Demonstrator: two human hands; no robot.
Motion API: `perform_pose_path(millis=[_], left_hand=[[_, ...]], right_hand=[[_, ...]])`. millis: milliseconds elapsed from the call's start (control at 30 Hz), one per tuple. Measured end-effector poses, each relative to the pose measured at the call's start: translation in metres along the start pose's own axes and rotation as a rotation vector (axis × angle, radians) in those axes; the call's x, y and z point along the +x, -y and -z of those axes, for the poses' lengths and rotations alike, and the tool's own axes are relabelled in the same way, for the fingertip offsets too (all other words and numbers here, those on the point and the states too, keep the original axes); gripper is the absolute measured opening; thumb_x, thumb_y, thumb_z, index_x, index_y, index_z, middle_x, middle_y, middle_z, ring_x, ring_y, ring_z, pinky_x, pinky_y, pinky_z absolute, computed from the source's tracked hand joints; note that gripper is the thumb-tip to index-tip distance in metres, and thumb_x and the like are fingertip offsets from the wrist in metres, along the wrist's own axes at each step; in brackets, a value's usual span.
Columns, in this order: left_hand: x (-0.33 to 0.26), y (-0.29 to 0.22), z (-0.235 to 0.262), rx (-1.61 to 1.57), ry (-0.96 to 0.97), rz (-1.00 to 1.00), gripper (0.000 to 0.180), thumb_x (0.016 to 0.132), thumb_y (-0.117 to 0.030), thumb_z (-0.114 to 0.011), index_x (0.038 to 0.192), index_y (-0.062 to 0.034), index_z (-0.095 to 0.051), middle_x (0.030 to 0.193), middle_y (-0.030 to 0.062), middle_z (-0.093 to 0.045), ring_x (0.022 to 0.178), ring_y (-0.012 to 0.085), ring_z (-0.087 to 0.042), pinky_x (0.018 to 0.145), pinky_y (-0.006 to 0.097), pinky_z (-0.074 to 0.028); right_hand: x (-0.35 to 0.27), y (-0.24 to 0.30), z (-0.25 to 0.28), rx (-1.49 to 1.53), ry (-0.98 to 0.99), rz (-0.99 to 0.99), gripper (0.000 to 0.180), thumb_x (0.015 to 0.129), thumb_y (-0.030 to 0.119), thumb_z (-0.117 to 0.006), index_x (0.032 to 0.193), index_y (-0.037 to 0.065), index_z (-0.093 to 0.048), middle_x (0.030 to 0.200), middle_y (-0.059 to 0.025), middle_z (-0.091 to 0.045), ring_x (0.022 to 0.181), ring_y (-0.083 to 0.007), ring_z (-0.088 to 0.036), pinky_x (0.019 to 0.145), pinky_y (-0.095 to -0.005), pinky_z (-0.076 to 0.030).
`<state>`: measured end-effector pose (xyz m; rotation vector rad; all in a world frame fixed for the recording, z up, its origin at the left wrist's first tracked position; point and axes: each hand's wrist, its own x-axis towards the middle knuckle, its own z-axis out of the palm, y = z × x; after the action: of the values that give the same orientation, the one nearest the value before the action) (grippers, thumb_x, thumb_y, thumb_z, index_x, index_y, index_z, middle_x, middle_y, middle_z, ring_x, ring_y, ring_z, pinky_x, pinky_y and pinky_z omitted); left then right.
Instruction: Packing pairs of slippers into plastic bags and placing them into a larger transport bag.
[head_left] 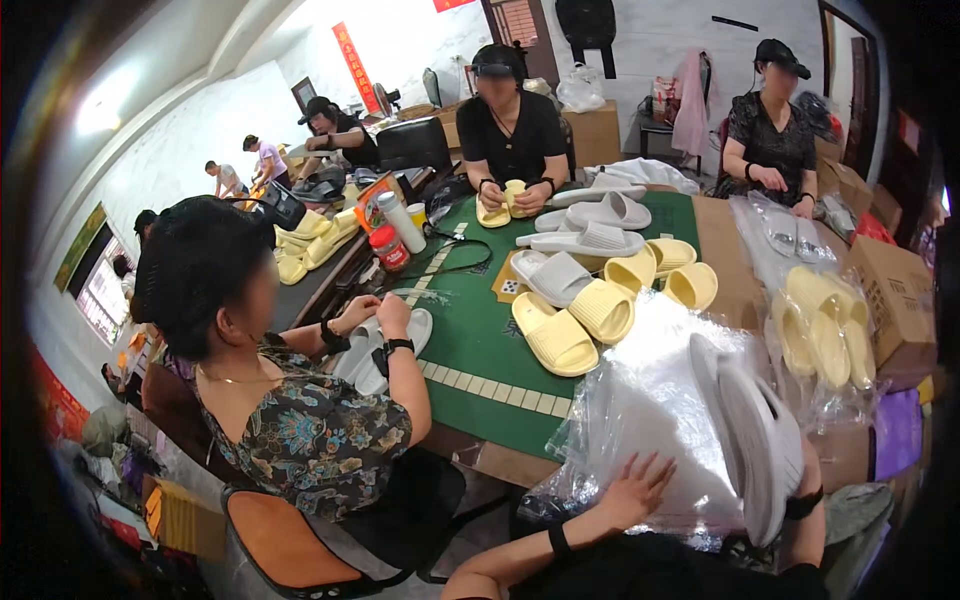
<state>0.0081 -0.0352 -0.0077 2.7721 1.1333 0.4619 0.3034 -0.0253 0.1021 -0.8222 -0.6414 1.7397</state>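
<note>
My left hand (640, 492) lies with fingers spread on a stack of clear plastic bags (640, 400) at the near edge of the table. To its right, a pair of light grey slippers (752, 435) stands on edge, soles facing left, over the bags. My right hand (808, 468) is at the outer side of that pair and holds it up; its fingers are mostly hidden behind the slippers. Just beyond the bags lie several yellow slippers (555, 335) and grey slippers (590, 243) in a loose heap.
Bagged yellow slippers (822, 325) and a cardboard box (890, 300) stand on the right. Across the green table mat (470, 330), one person handles a yellow slipper (493, 213). At left, another handles grey slippers (380, 350), near a red-lidded jar (389, 247). An orange-backed chair (290, 540) is lower left.
</note>
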Motion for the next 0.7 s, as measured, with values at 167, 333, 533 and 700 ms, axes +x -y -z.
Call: perform_pose_path(millis=[167,333,533,700], left_hand=[[0.026,0.008,0.025,0.053,-0.028,0.015,0.048,0.08,-0.017,-0.054,0.126,-0.0083,-0.043,0.132,0.0091,-0.041,0.122,0.0299,-0.036,0.099,0.049,-0.026],[0.031,0.028,0.034,-0.104,-0.216,0.015,0.05,0.08,-0.016,-0.047,0.13,-0.0112,-0.042,0.12,0.012,-0.053,0.108,0.0321,-0.05,0.093,0.043,-0.036],[0.043,0.03,0.029,-0.611,-0.395,0.275,0.037,0.086,-0.009,-0.049,0.123,-0.0065,-0.049,0.109,0.0172,-0.058,0.103,0.0351,-0.053,0.089,0.038,-0.041],[0.047,0.023,0.036,-0.737,-0.507,0.39,0.028,0.087,-0.009,-0.05,0.113,-0.0034,-0.057,0.11,0.0164,-0.058,0.105,0.0336,-0.052,0.09,0.038,-0.041]], right_hand=[[-0.025,-0.008,0.014,-0.312,0.485,-0.127,0.045,0.084,0.011,-0.057,0.123,-0.007,-0.042,0.12,-0.0113,-0.052,0.103,-0.0191,-0.051,0.087,-0.0324,-0.042],[-0.029,-0.018,0.019,-0.669,1.068,-0.345,0.046,0.084,0.007,-0.055,0.124,-0.007,-0.04,0.121,-0.01,-0.051,0.102,-0.0149,-0.049,0.087,-0.0297,-0.041],[-0.041,-0.017,-0.005,-0.672,0.691,-0.38,0.031,0.082,0.005,-0.058,0.11,-0.006,-0.054,0.109,-0.0086,-0.059,0.099,-0.0128,-0.05,0.084,-0.0286,-0.042],[-0.056,-0.013,-0.017,-0.646,0.508,-0.384,0.03,0.08,0.0,-0.054,0.109,-0.005,-0.056,0.107,-0.0067,-0.059,0.096,-0.0115,-0.051,0.082,-0.0268,-0.043]])
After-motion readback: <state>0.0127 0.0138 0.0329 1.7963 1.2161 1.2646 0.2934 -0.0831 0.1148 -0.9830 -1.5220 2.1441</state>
